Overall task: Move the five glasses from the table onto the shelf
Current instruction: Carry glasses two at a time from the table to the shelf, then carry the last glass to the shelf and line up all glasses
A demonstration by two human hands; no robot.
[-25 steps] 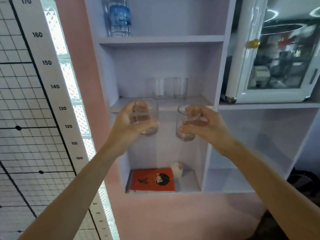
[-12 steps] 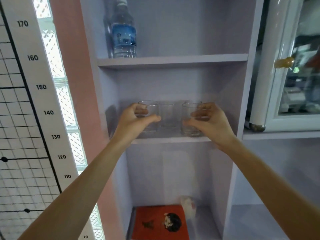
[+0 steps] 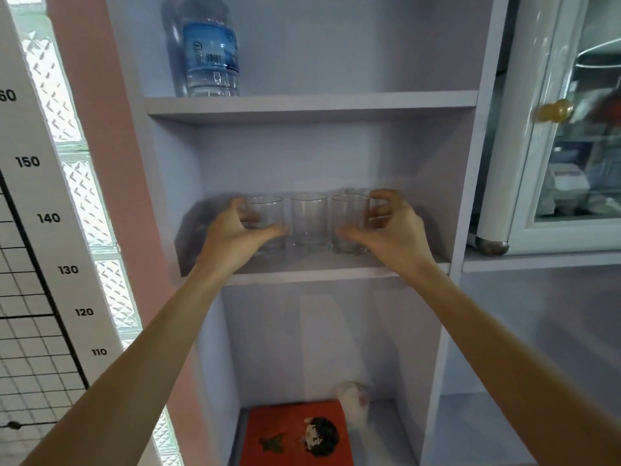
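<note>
Four clear glass tumblers [image 3: 308, 218] stand on the pale lilac middle shelf [image 3: 319, 273] at frame centre. The left hand [image 3: 235, 235] curls round the leftmost tumbler [image 3: 268, 216], the right hand [image 3: 395, 227] round the right-front tumbler [image 3: 347, 223]. Neither is released; a fifth is unseen, probably left to fetch.

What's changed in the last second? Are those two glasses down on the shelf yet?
The left hand and right hand lifted the left glass and right glass from in front of the shelf onto it, either side of the middle glass. They appear to rest there; neither is let go. The middle glass, rear glass and water bottle stayed put.
</note>
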